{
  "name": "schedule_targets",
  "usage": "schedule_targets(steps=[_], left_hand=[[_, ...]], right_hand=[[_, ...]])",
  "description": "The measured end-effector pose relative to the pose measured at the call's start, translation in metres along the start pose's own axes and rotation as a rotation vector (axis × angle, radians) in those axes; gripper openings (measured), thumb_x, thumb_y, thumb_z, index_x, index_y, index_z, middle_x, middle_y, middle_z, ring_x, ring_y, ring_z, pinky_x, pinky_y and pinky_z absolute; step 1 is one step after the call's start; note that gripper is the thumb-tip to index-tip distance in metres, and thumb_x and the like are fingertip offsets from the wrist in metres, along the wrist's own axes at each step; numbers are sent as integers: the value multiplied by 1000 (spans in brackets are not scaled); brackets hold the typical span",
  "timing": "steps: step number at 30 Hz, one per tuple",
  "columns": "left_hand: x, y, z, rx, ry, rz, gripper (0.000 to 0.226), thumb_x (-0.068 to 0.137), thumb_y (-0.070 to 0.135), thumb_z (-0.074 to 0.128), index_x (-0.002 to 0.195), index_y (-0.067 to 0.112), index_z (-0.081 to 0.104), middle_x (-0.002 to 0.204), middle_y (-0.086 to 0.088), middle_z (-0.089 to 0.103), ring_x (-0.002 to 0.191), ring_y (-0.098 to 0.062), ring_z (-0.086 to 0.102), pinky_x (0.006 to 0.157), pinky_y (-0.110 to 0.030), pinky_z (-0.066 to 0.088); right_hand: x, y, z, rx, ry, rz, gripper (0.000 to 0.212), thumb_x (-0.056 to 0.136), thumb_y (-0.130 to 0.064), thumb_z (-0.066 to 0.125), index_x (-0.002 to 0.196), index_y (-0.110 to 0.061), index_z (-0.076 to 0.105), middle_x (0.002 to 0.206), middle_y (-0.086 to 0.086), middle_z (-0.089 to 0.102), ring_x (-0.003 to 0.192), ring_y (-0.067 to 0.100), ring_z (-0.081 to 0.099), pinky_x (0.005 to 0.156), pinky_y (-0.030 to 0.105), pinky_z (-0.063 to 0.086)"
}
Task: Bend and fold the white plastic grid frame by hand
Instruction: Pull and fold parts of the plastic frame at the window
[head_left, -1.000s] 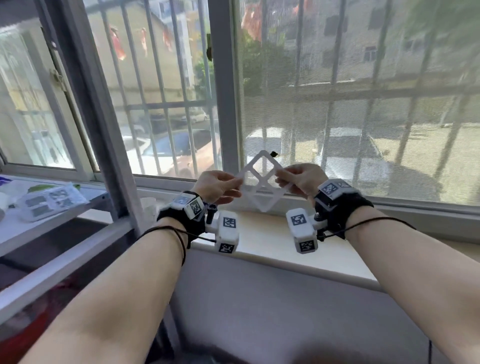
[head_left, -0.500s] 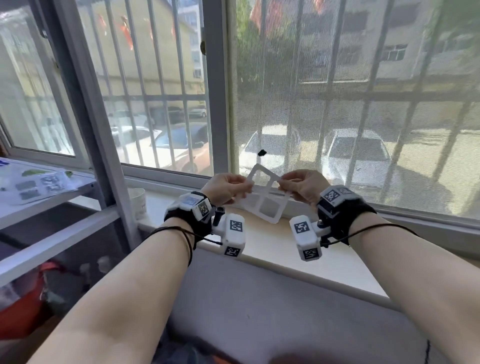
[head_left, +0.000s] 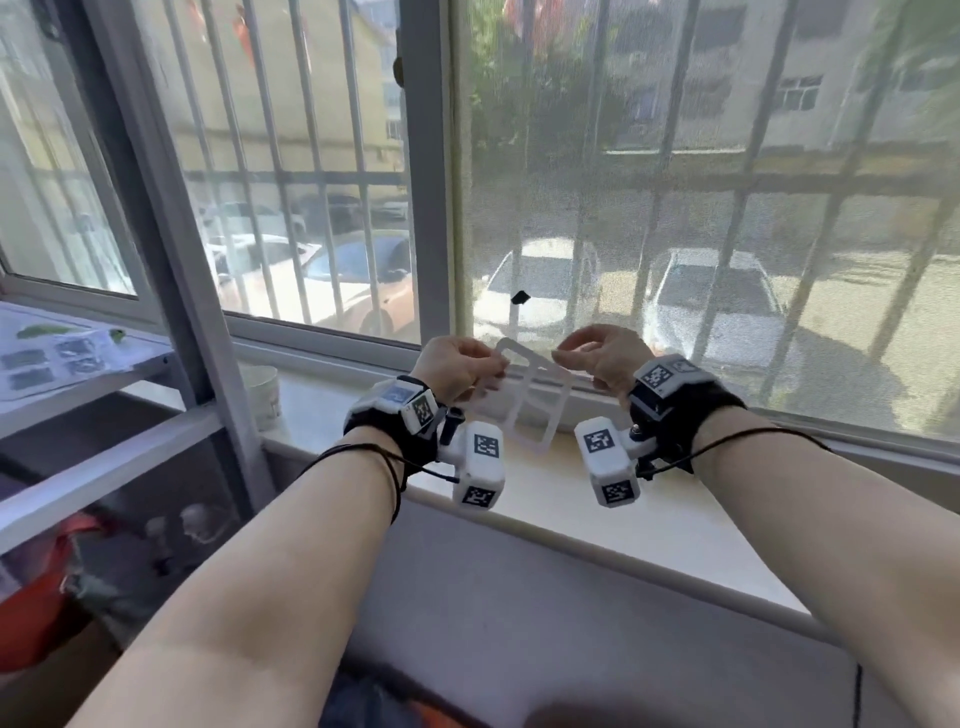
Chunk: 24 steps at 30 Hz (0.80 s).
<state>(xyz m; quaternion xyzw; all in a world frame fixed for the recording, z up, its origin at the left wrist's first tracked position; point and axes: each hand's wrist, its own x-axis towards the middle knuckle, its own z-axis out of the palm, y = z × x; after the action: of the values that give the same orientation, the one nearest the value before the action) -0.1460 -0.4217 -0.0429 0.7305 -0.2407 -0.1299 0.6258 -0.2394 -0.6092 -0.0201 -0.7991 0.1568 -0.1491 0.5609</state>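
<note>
Both hands are raised in front of the window, above the pale windowsill (head_left: 597, 499). The left hand (head_left: 457, 366) is closed on the left edge of the white plastic grid frame (head_left: 532, 400), with the fingers curled around it. The right hand (head_left: 602, 356) pinches the right edge of the frame, at 3 o'clock from the left hand. The frame is in the air between the two hands and hangs down toward 6 o'clock; its lower corner is near the windowsill, but I cannot tell if it touches. The open cells of the frame are visible and the piece looks tilted.

Each wrist carries a black strap with white marker blocks (head_left: 480, 462). At 9 o'clock from the left hand, a white cup (head_left: 262, 397) stands on the windowsill beside the grey window post. Farther to 9 o'clock, a shelf (head_left: 78, 384) holds flat papers.
</note>
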Motion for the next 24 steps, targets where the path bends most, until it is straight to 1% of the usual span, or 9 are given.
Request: schedule_targets(steps=[2, 6, 8, 11, 13, 16, 18, 20, 24], left_hand=[[5, -1, -6, 2, 15, 18, 12, 75, 14, 75, 82, 6, 71, 80, -13, 72, 59, -17, 67, 56, -27, 55], [22, 0, -18, -62, -11, 38, 23, 75, 5, 73, 97, 1, 68, 89, -18, 71, 72, -26, 68, 65, -33, 58], [32, 2, -22, -99, -43, 62, 23, 74, 5, 73, 96, 0, 68, 88, -18, 72, 72, -25, 71, 65, -34, 59], [45, 4, -32, -107, -89, 92, 17, 71, 6, 75, 88, 3, 70, 85, -17, 73, 79, -30, 71, 76, -42, 58], [52, 5, -39, -100, -133, 99, 15, 69, 7, 77, 83, 5, 72, 87, -18, 73, 85, -33, 70, 82, -43, 56], [60, 8, -45, -102, -249, 70, 20, 68, 8, 78, 87, 5, 72, 90, -16, 73, 89, -31, 69, 81, -36, 57], [63, 9, -45, -156, -328, 32, 19, 72, 4, 74, 90, 2, 71, 92, -16, 72, 89, -28, 69, 79, -31, 58], [66, 9, -46, -198, -378, 13, 18, 77, 5, 70, 94, 0, 69, 95, -17, 71, 93, -28, 68, 80, -31, 58], [67, 6, -42, -204, -403, 5, 14, 81, 11, 66, 92, 2, 70, 96, -16, 72, 93, -27, 69, 83, -33, 57]], right_hand=[[4, -4, 12, 20, 5, 10, 12, 73, -16, 76, 74, -15, 64, 73, 0, 60, 57, 11, 48, 49, 23, 41], [16, -10, 31, 85, -28, 21, 8, 75, -13, 74, 76, -11, 66, 75, 5, 67, 63, 15, 62, 56, 22, 54], [25, -15, 36, 133, -32, 35, 6, 75, -10, 73, 76, -10, 67, 75, 6, 70, 60, 15, 66, 52, 21, 54], [37, -23, 46, 150, -27, 55, 5, 75, -10, 73, 75, -9, 68, 73, 6, 71, 57, 14, 67, 52, 21, 55], [45, -27, 53, 152, -19, 54, 10, 72, -15, 75, 77, -9, 68, 75, 7, 71, 64, 16, 68, 58, 23, 57], [54, -29, 58, 175, -22, 37, 27, 62, -25, 77, 80, -6, 69, 80, 9, 72, 72, 21, 68, 72, 29, 58], [57, -28, 60, 173, -13, 30, 24, 67, -26, 76, 80, -6, 69, 84, 11, 71, 77, 23, 68, 78, 33, 58], [60, -28, 58, 171, -4, 34, 22, 72, -25, 75, 81, -6, 68, 85, 11, 71, 76, 23, 68, 76, 32, 58], [58, -27, 53, 138, -29, 42, 26, 69, -25, 76, 85, -7, 67, 84, 8, 73, 78, 23, 70, 68, 29, 57]])
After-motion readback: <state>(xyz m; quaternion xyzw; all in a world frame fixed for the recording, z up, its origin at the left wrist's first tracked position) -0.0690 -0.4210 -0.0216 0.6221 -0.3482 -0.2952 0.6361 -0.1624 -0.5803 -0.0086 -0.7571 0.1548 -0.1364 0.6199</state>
